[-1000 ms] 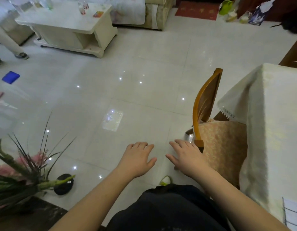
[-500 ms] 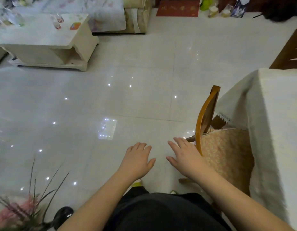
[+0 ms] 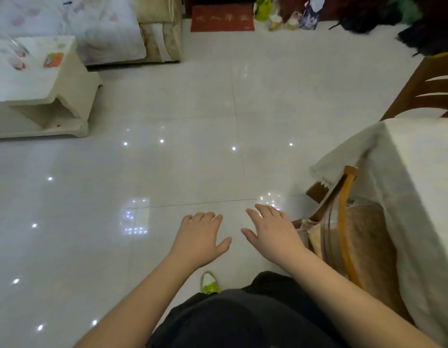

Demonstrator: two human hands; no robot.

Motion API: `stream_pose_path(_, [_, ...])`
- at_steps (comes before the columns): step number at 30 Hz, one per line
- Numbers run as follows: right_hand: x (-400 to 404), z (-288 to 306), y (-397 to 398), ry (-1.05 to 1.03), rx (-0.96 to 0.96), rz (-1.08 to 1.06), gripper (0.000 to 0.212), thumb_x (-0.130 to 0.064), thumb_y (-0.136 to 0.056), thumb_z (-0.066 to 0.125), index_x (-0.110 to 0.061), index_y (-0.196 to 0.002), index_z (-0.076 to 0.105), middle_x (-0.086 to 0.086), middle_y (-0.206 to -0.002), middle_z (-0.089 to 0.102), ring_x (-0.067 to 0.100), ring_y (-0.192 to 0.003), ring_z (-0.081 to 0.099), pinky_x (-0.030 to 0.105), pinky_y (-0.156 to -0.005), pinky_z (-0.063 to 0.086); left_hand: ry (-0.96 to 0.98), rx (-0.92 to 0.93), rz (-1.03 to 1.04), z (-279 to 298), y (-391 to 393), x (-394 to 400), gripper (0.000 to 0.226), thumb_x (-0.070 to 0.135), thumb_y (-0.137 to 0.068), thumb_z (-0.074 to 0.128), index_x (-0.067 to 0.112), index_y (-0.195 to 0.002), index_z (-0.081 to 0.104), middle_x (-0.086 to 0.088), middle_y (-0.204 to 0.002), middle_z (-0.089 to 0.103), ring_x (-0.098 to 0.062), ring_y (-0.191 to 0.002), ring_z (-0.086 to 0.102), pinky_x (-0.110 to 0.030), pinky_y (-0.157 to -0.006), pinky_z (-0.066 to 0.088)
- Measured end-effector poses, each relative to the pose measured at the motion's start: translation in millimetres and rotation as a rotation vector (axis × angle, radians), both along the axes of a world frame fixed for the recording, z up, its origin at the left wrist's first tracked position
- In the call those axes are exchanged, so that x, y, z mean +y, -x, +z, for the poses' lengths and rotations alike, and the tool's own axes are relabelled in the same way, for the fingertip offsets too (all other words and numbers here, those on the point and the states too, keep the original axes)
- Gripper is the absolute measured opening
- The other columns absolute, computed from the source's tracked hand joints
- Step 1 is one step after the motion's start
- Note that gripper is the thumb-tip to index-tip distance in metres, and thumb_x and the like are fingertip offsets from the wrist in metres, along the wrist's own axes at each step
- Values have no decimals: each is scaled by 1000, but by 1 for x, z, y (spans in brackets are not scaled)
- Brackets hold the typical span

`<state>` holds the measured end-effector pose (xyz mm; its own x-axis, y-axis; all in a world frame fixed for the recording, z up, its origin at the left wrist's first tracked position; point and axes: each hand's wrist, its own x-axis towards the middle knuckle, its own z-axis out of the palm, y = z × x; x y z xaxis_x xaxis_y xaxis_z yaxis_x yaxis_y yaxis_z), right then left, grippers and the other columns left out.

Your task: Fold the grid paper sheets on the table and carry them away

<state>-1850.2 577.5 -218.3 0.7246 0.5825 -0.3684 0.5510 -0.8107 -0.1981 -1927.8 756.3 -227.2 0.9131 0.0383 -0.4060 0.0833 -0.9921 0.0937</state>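
Both hands out front, palms down, holding nothing: left hand (image 3: 201, 238) with fingers relaxed and slightly curled, right hand (image 3: 273, 236) with fingers spread, the two near each other but apart, hovering over the glossy white tiled floor (image 3: 167, 159). Right hand just beside the curved wooden chair with a woven tan seat (image 3: 343, 237), not touching it as far as I can tell. Chair tucked against the surface draped in a cream tablecloth (image 3: 424, 177) at right. Grid paper sheets not in view; likely on that surface, outside the frame. Judged step: approach, nothing folded yet. To do it well, turn toward the surface, get the sheets in sight first, keep clear of the chair back. Green-toed slipper (image 3: 210, 285) below, pale low coffee table (image 3: 42, 96) far left.
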Motion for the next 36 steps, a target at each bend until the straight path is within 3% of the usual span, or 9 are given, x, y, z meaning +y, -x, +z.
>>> stream_pose_path(5, [17, -1, -28, 27, -55, -56, 51, -46, -99, 40, -18, -141, 44, 6, -152, 38, 25, -138, 36, 41, -112, 30, 26, -51, -45, 3, -66, 25, 62, 58, -94, 26, 23, -144, 38, 0, -148, 42, -20, -133, 40, -41, -107, 31])
stream_pose_path(9, [18, -2, -70, 42, -76, -151, 53, -50, -96, 44, -20, -139, 48, 5, -148, 45, 24, -134, 43, 40, -108, 36, 56, -80, -119, 0, -124, 31, 56, 53, -97, 29, 25, -144, 39, 2, -148, 42, -18, -133, 40, -39, -107, 29])
stream_pose_path(13, [13, -6, -129, 5, -21, -219, 58, -52, -99, 33, -23, -149, 30, 3, -157, 28, 22, -143, 27, 38, -115, 23, 53, -54, -197, -6, -194, 31, 54, 51, -98, 31, 26, -144, 39, 2, -147, 42, -18, -133, 40, -39, -108, 28])
stream_pose_path(18, [16, 4, -211, -60, -33, -294, 56, -50, -98, 37, -21, -146, 37, 4, -153, 36, 24, -139, 35, 40, -111, 29, 33, -58, -291, 7, -287, 31, 55, 55, -97, 32, 27, -144, 39, 2, -147, 42, -18, -133, 39, -39, -107, 30])
stream_pose_path(22, [18, 15, -273, -81, -54, -311, 70, -58, -88, 16, -22, -141, 45, 4, -149, 43, 25, -136, 40, 40, -108, 32, 29, -90, -343, 23, -351, 40, 64, 64, -91, 29, 28, -143, 41, 3, -145, 45, -18, -132, 42, -39, -105, 33])
stream_pose_path(28, [22, 29, -360, -110, -126, -376, 49, -48, -97, 41, -23, -139, 47, 2, -148, 42, 23, -135, 39, 38, -108, 31, 45, -169, -330, 39, -443, 56, 59, 61, -93, 30, 28, -141, 45, 6, -143, 47, -16, -131, 43, -37, -103, 33])
stream_pose_path(31, [35, 31, -404, -119, -152, -429, 50, -49, -96, 38, -21, -133, 54, 3, -140, 52, 25, -127, 50, 40, -103, 39, 78, -243, -331, 40, -498, 66, 71, 61, -85, 18, 25, -132, 56, 4, -133, 57, -18, -122, 53, -38, -98, 39])
stream_pose_path(33, [45, 30, -437, -87, -186, -452, 56, -54, -91, 33, -20, -128, 60, 6, -133, 59, 28, -119, 57, 42, -97, 45, 127, -364, -325, 36, -537, 73, 62, 55, -87, 26, 21, -120, 66, 2, -120, 67, -20, -110, 62, -38, -91, 45])
stream_pose_path(36, [59, 29, -485, 37, -187, -440, 60, -55, -95, 37, -20, -143, 43, 9, -148, 44, 30, -135, 41, 44, -110, 32, 145, -433, -370, 38, -595, 80, 51, 50, -88, 36, 19, -111, 70, 1, -110, 70, -21, -103, 66, -39, -86, 49])
